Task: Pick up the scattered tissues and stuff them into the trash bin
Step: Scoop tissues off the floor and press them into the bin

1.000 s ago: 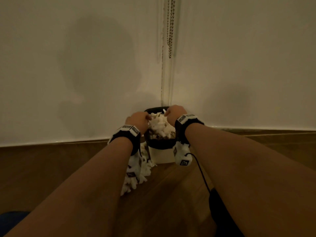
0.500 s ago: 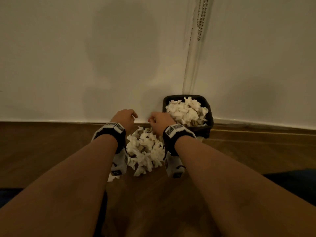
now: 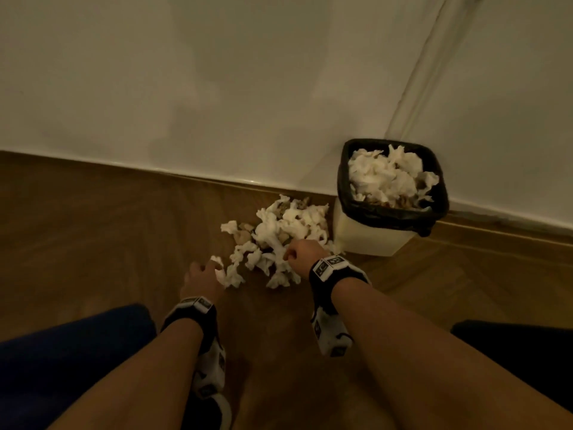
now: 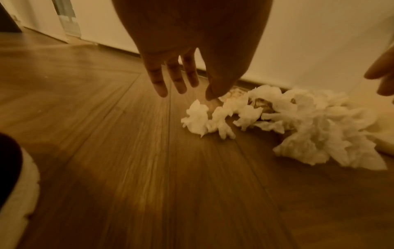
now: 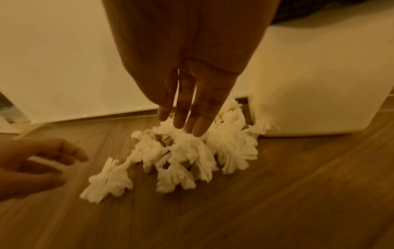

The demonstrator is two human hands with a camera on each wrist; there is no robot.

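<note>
While two bare hands reach down over the wooden floor [image 3: 93,231], one heap of crumpled white tissues [image 3: 279,240] lies on the boards just left of the single trash bin [image 3: 366,240], too tangled to count piece by piece, with a few brownish scraps mixed in. A second mass of tissues [image 3: 387,178] fills the bin to its rim inside a black liner [image 3: 344,181]. The bin stands against the white wall [image 3: 217,88], where a wooden skirting strip meets the floor. Each wrist carries one black band with a white camera unit, the left one [image 3: 193,308] and the right one [image 3: 333,268]. A dark blue clothed leg [image 3: 62,346] sits at the lower left, and another dark shape lies at the lower right edge. Nothing lies between either hand and the heap. The left hand [image 4: 181,50] hovers above the floor at the heap's left end, its fingers [image 4: 157,79] straight and slightly spread, the thumb tip just above the nearest tissue; whether it touches cannot be told. The right hand [image 5: 192,67] hangs over the middle of the heap, close to the bin's cream side, its fingers [image 5: 198,121] extended and held close together, the tips touching the top of the tissues without closing on any. Neither hand holds a tissue.
</note>
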